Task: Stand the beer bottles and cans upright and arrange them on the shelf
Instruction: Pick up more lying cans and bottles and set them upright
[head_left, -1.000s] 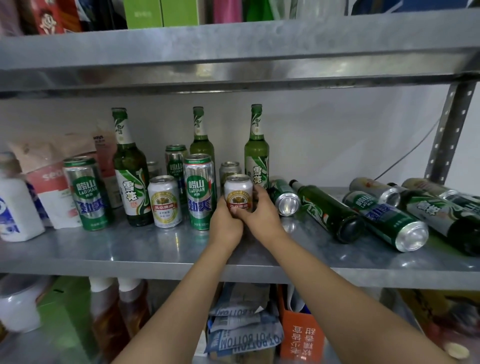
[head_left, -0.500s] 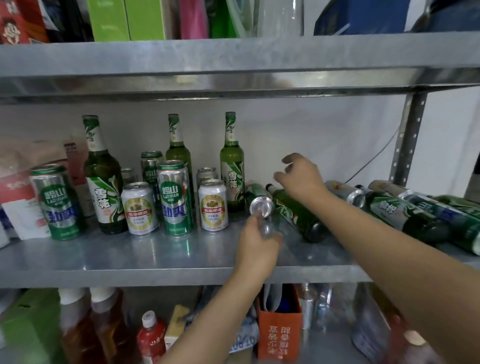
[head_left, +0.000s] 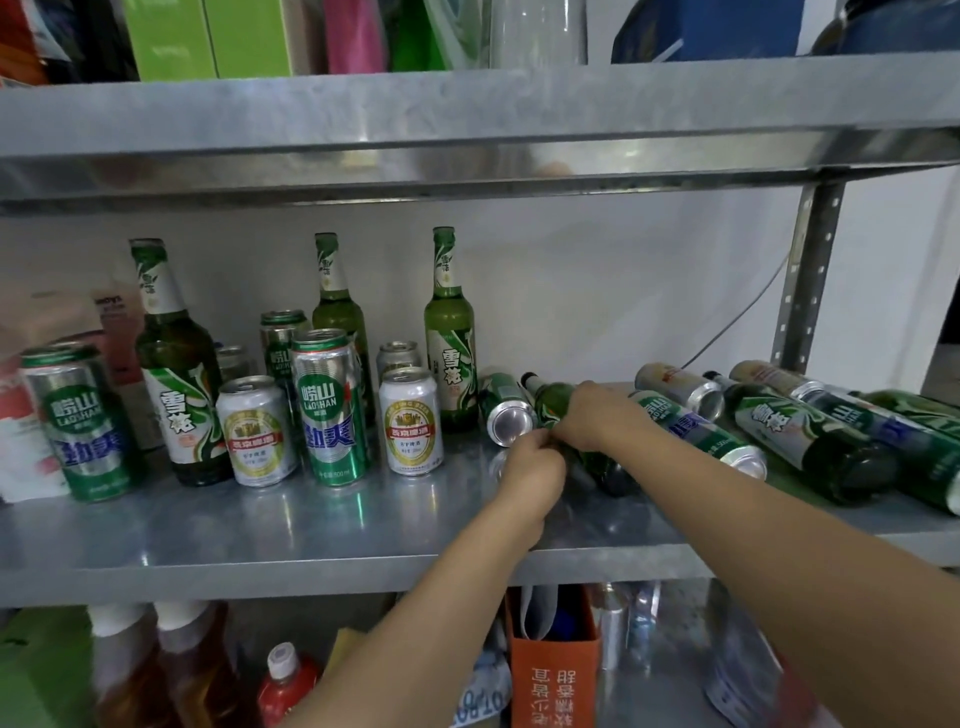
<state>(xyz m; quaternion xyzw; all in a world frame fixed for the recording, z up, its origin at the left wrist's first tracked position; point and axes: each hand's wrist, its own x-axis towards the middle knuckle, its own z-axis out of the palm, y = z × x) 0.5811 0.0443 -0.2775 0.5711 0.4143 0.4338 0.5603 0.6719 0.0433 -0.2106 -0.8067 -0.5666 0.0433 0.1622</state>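
Steel shelf (head_left: 249, 540) runs right across in front of me, and all the beer sits on it.

On the right half is the fallen lot. A fallen labelled bottle (head_left: 795, 436) lies base toward me. A blue-and-green can (head_left: 696, 431) lies on its side just left of it. More cans and bottles lie behind, packed close out to the edge.

The left half is upright. The left standing bottle (head_left: 176, 374) is there, the back standing bottle (head_left: 337, 312) is by the wall, and the middle standing bottle (head_left: 449, 338) is nearest the action. Two tall green cans stand among them, the far-left tall can (head_left: 78, 421) and the front tall can (head_left: 330, 410). With them are a short gold-label can (head_left: 257, 431) and a second short can (head_left: 410, 421).

Now the hands, and both are in the middle. My right hand (head_left: 597, 415) comes in across the shelf, fingers curled over the shoulder of the lying green bottle (head_left: 550, 400), gripping it. That bottle is flat on the shelf, neck pointing back and left, dark base toward me.

My left hand (head_left: 535, 467) is bunched right against my right thumb and the bottle's side. Its back is to me and the fingers are tucked away, so I can't tell whether it really grips.

Smallest: a tipped can (head_left: 506, 413), silver end facing me, between the bottle's neck and the middle standing bottle.
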